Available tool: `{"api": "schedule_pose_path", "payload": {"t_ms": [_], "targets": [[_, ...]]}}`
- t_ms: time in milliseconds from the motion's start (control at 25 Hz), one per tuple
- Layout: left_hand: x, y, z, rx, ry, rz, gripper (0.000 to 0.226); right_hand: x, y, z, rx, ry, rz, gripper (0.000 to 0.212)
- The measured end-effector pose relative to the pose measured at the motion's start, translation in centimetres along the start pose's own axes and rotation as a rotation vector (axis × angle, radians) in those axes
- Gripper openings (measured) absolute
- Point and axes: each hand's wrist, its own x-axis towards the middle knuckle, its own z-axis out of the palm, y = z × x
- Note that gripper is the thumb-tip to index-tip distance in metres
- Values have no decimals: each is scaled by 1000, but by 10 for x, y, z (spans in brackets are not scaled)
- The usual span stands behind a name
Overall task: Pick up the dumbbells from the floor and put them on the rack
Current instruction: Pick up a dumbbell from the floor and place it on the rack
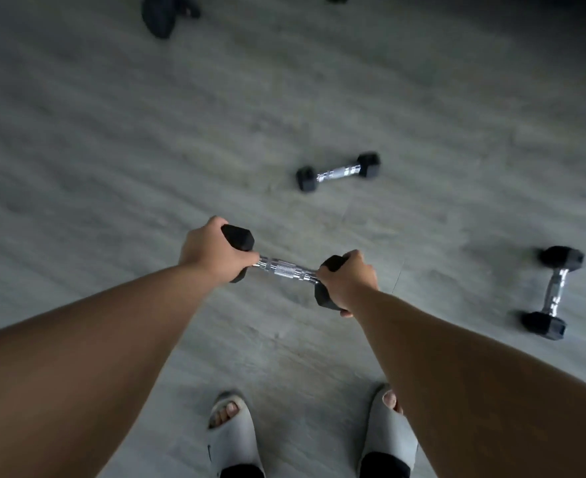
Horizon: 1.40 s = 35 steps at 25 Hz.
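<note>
Above the grey floor (pixel 112 167), left hand (pixel 209 251) and right hand (pixel 348 281) each wrap a black head of the held dumbbell (pixel 284 267); two more dumbbells (pixel 338 171) (pixel 553 293) lie beyond and toward the floor's right side

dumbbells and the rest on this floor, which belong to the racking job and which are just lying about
Job:
- black hex-headed chrome-handled dumbbell, held by left hand and right hand
- smaller black hex dumbbell on grey floor
- third black hex dumbbell, far right

Lying about:
- blurred dark object, top edge
- pale grey slides, worn
</note>
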Motion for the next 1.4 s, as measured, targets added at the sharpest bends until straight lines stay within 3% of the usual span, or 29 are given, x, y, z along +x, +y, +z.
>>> {"api": "schedule_pose_path", "payload": {"t_ms": [200,400,560,720,920,1040,1160,1280,1400], "targets": [[-32,173,-159,102,110,177,75,-96,-104,-145,260,66,-28,58],[-96,381,-337,163,216,380,70,-213,-208,-321,602,97,-68,57],[-127,519,-443,226,312,554,82,-273,-285,-432,815,152,-96,52],[-118,637,-508,357,329,749,82,-277,-352,-519,980,216,-108,55],[-80,748,-512,422,273,895,88,-242,-387,-597,1173,232,-30,75],[-58,822,-484,463,196,940,103,-211,-390,-643,1281,224,-10,74],[-38,895,-447,523,159,1015,103,-161,-386,-687,1361,225,50,74],[-15,979,-399,587,132,1060,99,-101,-378,-744,1439,196,41,58],[8,1051,-353,601,132,1146,96,-53,-370,-801,1468,280,122,45]]}}
